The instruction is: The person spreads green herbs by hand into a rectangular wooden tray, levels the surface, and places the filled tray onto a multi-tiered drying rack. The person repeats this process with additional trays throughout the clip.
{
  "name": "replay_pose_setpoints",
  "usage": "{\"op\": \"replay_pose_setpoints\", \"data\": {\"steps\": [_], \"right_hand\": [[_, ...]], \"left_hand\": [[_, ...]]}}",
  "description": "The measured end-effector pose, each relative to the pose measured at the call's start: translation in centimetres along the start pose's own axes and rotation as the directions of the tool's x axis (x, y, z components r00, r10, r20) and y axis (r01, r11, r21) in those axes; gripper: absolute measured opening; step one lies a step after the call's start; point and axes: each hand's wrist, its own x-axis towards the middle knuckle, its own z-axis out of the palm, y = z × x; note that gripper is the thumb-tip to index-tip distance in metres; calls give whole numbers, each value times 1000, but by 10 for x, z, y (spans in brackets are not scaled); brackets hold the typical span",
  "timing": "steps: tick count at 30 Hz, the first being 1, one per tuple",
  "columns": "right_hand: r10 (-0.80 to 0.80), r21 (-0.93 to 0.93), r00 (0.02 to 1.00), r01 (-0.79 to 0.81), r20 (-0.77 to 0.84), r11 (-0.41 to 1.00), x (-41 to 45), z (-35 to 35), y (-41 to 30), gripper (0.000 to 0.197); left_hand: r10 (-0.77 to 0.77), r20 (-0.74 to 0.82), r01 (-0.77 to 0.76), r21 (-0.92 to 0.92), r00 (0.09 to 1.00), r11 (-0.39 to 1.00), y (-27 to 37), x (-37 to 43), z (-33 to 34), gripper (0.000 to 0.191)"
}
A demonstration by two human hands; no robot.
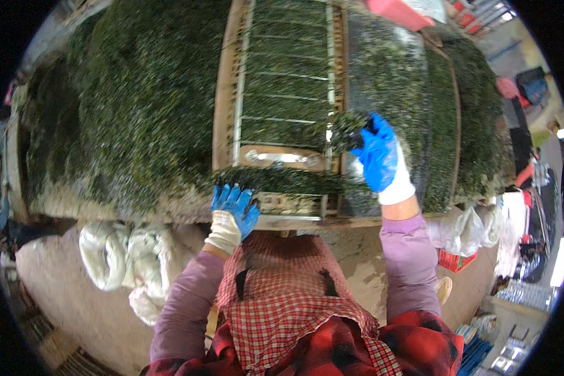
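My left hand (234, 210), in a blue-coated white glove, lies at the near left corner of a long wooden frame with metal strips (223, 94). Its fingers are spread, with the tips against a band of dark green leafy material (291, 181). Over the frame's right rail, my right hand (380, 152), gloved alike, is closed on a dark clump of leaves (348, 130). White crossbars (286, 97) span the frame above more leaves. Near its end sits a wooden piece with a pale, shiny middle (282, 157). Blur hides the leaves' finer detail.
Leafy material is heaped left of the frame (141, 103). To its right, more leaves (390, 75) lie scattered on a dark wet surface. A pink container (399, 13) stands far right. Plastic bags (103, 254) hang below the table's near edge (178, 209); a red crate (456, 261) is lower right.
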Motion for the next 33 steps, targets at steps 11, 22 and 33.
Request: {"op": "replay_pose_setpoints", "data": {"steps": [11,22,33], "right_hand": [[-247,-824,933,350,263,445,-35,119,142,34],[-343,-978,916,184,208,-101,-67,64,112,28],[-25,-947,951,305,309,-104,-74,48,117,26]], "left_hand": [[-158,87,151,87,984,985,19,-1,29,41],[-74,-64,81,111,995,991,20,13,3,32],[94,-130,-71,175,987,982,23,19,12,18]]}}
